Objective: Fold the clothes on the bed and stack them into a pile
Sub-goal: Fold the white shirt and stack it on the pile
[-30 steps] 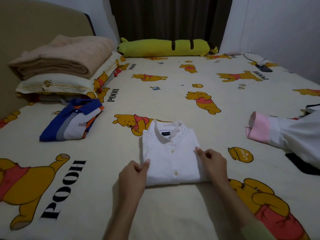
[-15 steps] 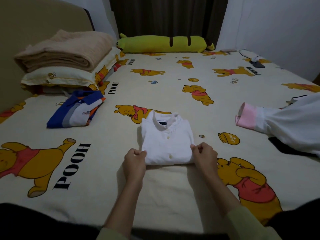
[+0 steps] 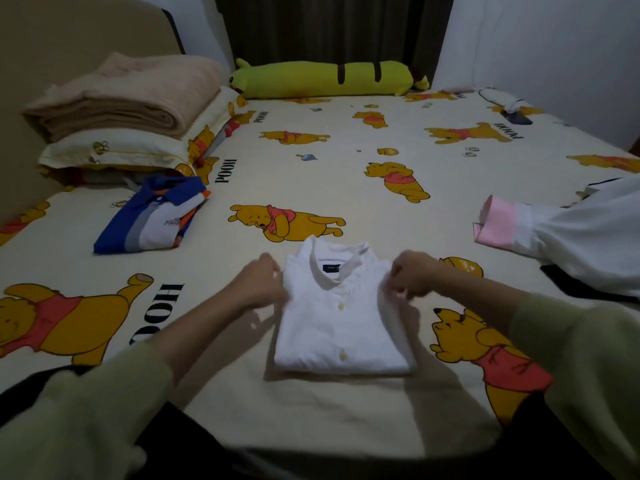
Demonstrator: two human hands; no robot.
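Head view: folded white shirt (image 3: 341,317) lies flat on the bed (image 3: 346,168), near its front edge. Left hand (image 3: 261,284) and right hand (image 3: 414,273) each pinch a side edge near the shoulders. Judged light, soft and limp; lift supported from underneath at both sides, or the folds will slip.

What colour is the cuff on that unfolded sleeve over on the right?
Pink, on a white sleeve; the cuff shows in the head view.

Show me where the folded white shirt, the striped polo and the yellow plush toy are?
folded white shirt (image 3: 341,327), head view, on its buttoned front.
striped polo (image 3: 152,220), head view, on its folded body.
yellow plush toy (image 3: 311,79), head view, on its long body.
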